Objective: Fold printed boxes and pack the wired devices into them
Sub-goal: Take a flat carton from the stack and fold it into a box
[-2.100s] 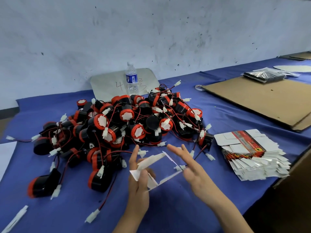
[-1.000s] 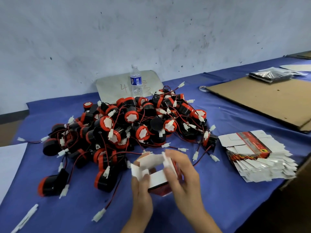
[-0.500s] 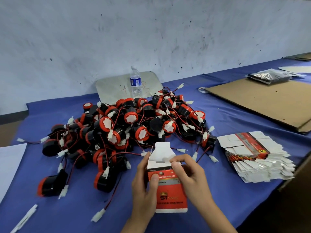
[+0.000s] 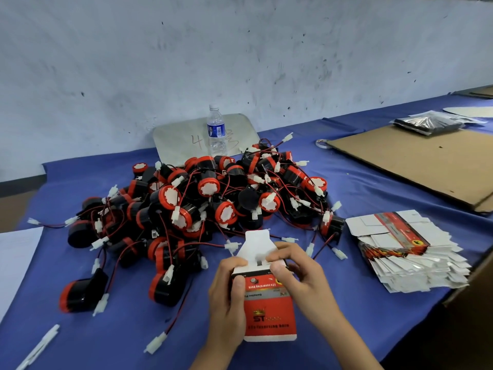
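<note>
I hold a red printed box (image 4: 269, 313) upright over the blue table's front, its white top flap (image 4: 256, 243) standing open. My left hand (image 4: 226, 297) grips the box's left side, thumb on the printed face. My right hand (image 4: 300, 279) grips the right top corner, its fingers pressing a white inner flap down. Behind the box lies a big pile of black-and-red wired devices (image 4: 202, 198) with white plugs. A stack of flat printed boxes (image 4: 405, 249) sits to the right.
A water bottle (image 4: 216, 130) stands at the wall in front of a grey board (image 4: 181, 137). Brown cardboard sheets (image 4: 416, 161) lie at the right, a dark plastic bag (image 4: 429, 124) behind them. White paper (image 4: 16, 260) lies at the left edge. One device (image 4: 82, 292) sits apart, front left.
The flat white blank has been opened into a box and turned so its red face shows. Both hands have closed round its top, and the right fingers now press an inner flap.
</note>
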Demonstrator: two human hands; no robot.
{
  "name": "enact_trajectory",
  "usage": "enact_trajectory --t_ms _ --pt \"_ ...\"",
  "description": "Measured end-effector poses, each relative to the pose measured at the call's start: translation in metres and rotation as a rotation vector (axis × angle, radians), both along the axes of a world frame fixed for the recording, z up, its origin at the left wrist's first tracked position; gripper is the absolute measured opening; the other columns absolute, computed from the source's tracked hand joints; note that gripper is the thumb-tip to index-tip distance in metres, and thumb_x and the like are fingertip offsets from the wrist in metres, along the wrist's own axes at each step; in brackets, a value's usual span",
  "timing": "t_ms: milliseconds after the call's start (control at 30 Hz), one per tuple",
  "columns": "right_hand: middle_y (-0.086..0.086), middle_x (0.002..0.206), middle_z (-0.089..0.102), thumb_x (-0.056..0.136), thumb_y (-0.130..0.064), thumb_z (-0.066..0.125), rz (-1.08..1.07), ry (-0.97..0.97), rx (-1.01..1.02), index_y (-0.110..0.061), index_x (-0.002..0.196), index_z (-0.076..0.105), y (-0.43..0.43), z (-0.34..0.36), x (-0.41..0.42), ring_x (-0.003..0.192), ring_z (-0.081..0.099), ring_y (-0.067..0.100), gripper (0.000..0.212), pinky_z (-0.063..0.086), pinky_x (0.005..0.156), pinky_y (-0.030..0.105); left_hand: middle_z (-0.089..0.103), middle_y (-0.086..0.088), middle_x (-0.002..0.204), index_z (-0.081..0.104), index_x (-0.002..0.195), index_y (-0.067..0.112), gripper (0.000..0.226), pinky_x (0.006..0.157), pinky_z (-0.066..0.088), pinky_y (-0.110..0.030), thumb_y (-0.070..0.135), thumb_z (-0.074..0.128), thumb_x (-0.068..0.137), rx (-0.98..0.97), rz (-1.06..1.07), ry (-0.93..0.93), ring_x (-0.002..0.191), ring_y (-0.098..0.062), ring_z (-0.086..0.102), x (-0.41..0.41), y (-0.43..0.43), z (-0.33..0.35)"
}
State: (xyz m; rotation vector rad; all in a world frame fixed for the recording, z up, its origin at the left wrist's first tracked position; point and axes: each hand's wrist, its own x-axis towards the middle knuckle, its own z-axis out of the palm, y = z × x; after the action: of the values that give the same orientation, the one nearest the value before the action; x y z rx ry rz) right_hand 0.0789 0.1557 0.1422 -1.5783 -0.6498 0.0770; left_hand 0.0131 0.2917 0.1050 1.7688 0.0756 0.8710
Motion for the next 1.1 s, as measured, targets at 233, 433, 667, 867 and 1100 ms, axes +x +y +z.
enact_trajectory --t_ms 233,433,667,867,1100 --pt "-0.012 0.113 0.063 0.083 -0.040 0.063 0.072 0.002 0.074 -0.033 0.117 0.064 -0.002 -0.001 -0.002 0.099 0.064 0.015 0.034 0.053 0.077 0.024 0.067 -0.005 0.099 0.055 0.107 0.040 0.040 0.060 0.055 -0.029 0.072 0.042 0.086 -0.129 -0.052 0.027 0.076 -0.022 0.069 -0.001 -0.005 -0.002" --pt "-0.003 0.096 0.066 0.076 -0.043 0.067 0.103 0.011 0.050 -0.016 0.074 0.067 -0.006 0.003 0.003 0.094 0.064 0.015 0.027 0.050 0.071 0.023 0.062 0.018 0.105 0.046 0.113 0.018 0.045 0.062 0.055 -0.028 0.056 0.048 0.088 -0.158 -0.097 0.001 0.080 -0.009 0.067 -0.001 -0.003 -0.007" --pt "0.008 0.104 0.069 0.078 -0.028 0.072 0.489 0.560 -0.330 -0.016 0.108 0.061 -0.028 0.031 0.034 0.088 0.068 0.022 0.035 0.054 0.070 0.032 0.063 0.009 0.123 0.043 0.135 0.034 0.046 0.076 0.054 -0.021 0.058 0.041 0.096 0.036 -0.211 0.001 0.101 -0.012 0.067 -0.005 -0.005 -0.005" --pt "0.010 0.101 0.069 0.085 -0.022 0.071 0.490 0.383 -0.570 -0.016 0.116 0.058 -0.024 0.037 0.040 0.086 0.069 0.020 0.034 0.056 0.076 0.034 0.062 0.011 0.124 0.043 0.134 0.043 0.044 0.075 0.055 -0.025 0.063 0.039 0.095 0.080 -0.187 0.031 0.098 -0.011 0.068 -0.006 -0.005 -0.007" --pt "0.014 0.107 0.066 0.079 -0.026 0.072 0.540 0.618 -0.348 -0.018 0.113 0.066 -0.024 0.039 0.045 0.095 0.066 0.025 0.036 0.053 0.080 0.035 0.056 0.006 0.129 0.046 0.134 0.034 0.047 0.086 0.051 -0.028 0.060 0.034 0.097 0.097 -0.151 -0.032 0.111 -0.017 0.061 -0.006 -0.004 0.002"
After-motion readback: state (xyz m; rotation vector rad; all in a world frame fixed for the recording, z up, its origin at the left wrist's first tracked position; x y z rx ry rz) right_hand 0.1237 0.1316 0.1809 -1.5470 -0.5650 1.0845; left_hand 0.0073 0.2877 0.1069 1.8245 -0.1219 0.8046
